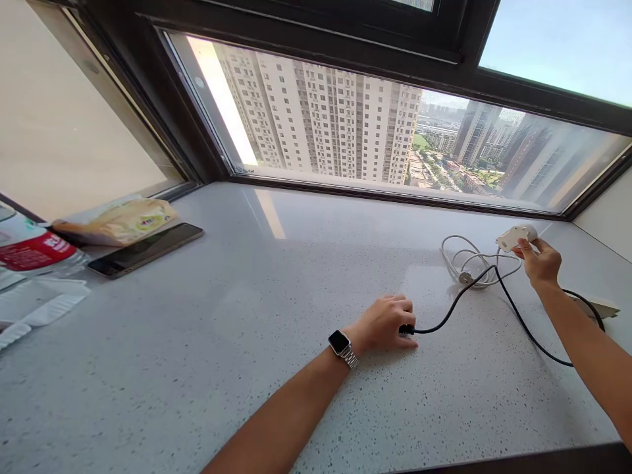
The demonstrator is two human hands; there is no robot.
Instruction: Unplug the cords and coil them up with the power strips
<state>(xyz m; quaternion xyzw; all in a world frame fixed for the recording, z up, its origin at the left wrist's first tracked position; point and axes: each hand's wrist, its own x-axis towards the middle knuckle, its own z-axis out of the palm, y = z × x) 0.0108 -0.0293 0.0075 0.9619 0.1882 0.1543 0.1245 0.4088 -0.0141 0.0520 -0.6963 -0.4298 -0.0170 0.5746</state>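
The left hand [388,322] rests on the speckled white surface [247,342], its fingers [402,308] curled down and closed around the black plug end [405,329] of a black cable [459,299]. The plug pokes out just past the fingertips, touching the surface. From there the black cable arcs away from the fingers, rises toward the right hand [540,262], then sweeps down across the surface under the right forearm and loops back to a pale socket block [600,306] lying beyond that arm.

The right hand is lifted above the surface, its fingers [528,245] pinched around the near end of a white charger adapter [516,236], thumb below and fingertips on top; the adapter sticks out to the left of the fingers. Just beneath and left of those fingers lies a coiled white cable [461,263] on the surface, the black cable crossing over it.

A silver-banded smartwatch [342,345] sits on the left wrist. Well away to the left of the left fingers lie a dark smartphone [148,250], a yellowish plastic packet [118,220] just behind it, and a water bottle with a red label [29,250] at the edge of view. Beyond everything, a window [370,125] shows tall apartment blocks.
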